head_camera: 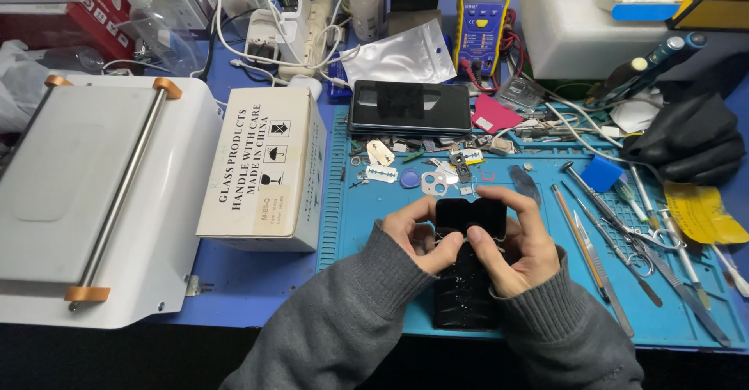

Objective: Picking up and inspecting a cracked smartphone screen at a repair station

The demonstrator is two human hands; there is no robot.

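Note:
Both my hands hold an opened black phone body (468, 281) that lies lengthwise on the blue work mat (367, 218). My left hand (417, 238) grips its left edge with the thumb pressed on the inside near the top. My right hand (515, 246) wraps the right edge, its fingers curled over the top corner and its thumb meeting the left thumb. The lower part of the phone shows between my grey sleeves.
A white cardboard box (265, 171) and a white machine with a metal bar (94, 195) stand at the left. A dark phone (409, 107), razor blades and small parts (425, 175) lie beyond my hands. Tweezers, scissors and picks (624, 242) lie at the right, next to a black glove (690, 140).

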